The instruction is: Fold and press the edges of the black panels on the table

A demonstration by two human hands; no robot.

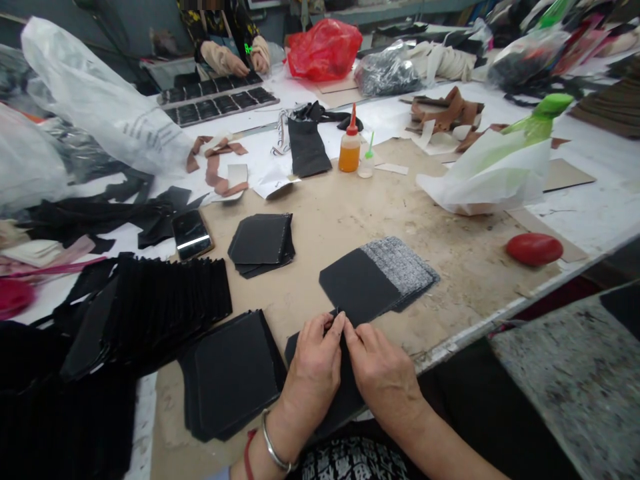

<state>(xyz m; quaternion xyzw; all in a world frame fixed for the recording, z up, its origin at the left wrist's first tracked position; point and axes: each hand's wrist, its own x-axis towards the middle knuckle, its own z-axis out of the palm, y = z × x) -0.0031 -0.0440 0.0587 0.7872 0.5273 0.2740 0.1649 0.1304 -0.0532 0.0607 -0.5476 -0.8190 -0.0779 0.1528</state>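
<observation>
Left hand [314, 360] and right hand [384, 370] pinch a black piece [350, 395], fingers nearly meeting; uneven pulling could crease it, or a slip disturb the nearby stack [364, 283].

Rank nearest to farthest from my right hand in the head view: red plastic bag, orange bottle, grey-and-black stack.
1. Grey-and-black stack: just beyond your right hand.
2. Orange bottle: farther forward, slightly left.
3. Red plastic bag: beyond the bottle.
</observation>
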